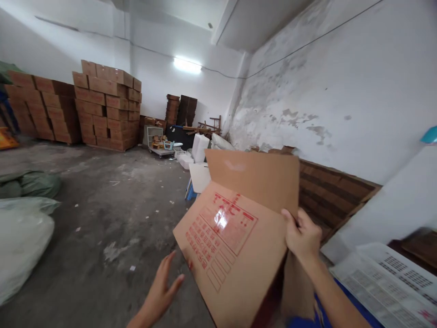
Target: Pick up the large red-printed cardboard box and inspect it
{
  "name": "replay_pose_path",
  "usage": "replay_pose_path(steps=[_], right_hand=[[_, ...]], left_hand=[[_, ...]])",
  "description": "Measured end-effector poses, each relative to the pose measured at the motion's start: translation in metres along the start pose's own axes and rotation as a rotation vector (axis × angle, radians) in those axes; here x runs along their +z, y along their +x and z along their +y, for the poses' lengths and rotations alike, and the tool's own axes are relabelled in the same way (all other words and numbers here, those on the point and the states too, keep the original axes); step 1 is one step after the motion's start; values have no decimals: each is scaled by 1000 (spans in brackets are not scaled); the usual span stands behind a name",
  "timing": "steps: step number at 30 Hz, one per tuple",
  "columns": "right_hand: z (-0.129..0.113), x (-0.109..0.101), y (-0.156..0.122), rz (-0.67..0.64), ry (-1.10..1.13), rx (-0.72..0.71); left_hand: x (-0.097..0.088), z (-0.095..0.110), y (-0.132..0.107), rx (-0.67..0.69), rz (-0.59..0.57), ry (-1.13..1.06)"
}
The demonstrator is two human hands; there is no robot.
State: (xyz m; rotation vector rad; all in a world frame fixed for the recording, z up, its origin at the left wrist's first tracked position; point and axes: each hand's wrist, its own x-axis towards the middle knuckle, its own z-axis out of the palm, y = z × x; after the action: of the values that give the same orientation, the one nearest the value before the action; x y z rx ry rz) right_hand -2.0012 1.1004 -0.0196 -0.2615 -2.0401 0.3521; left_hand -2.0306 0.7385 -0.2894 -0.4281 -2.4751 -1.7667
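Tilted, red-printed cardboard box (246,278), flap raised

Stacked cartons (107,107) stand left, behind the box (249,273).

A warehouse (tall carton stacks (107,109))

Free passage over the floor (99,228) left of the carton (239,269); to its right, a white crate (385,273) as obstacle
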Motion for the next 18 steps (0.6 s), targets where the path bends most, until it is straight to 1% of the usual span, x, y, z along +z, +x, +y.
replay_pose_path(steps=[2,3,4,5,6,9,11,13,15,16,18], right_hand=[[-21,40,52,-5,86,-103],[-31,61,77,-9,115,-157],[-41,82,101,-15,137,-210],[-50,105,125,-32,160,-261],[-58,129,147,-63,187,-312],[-81,210,209,-204,254,-476],[-98,268,244,-354,242,-591],[-116,329,275,-500,214,-675],[-133,392,299,-608,207,-736],[-140,425,309,-647,210,-759],[-149,494,322,-714,197,-791]], left_hand=[[35,46,66,199,-92,-46],[50,65,96,252,-137,-68],[62,80,123,273,-139,-72],[73,89,149,279,-123,-78],[82,93,173,269,-97,-85],[101,90,243,179,6,-149],[110,85,291,129,54,-226],[116,83,340,110,99,-312],[119,79,392,84,138,-395],[119,75,418,43,157,-427],[117,59,472,-90,179,-462]])
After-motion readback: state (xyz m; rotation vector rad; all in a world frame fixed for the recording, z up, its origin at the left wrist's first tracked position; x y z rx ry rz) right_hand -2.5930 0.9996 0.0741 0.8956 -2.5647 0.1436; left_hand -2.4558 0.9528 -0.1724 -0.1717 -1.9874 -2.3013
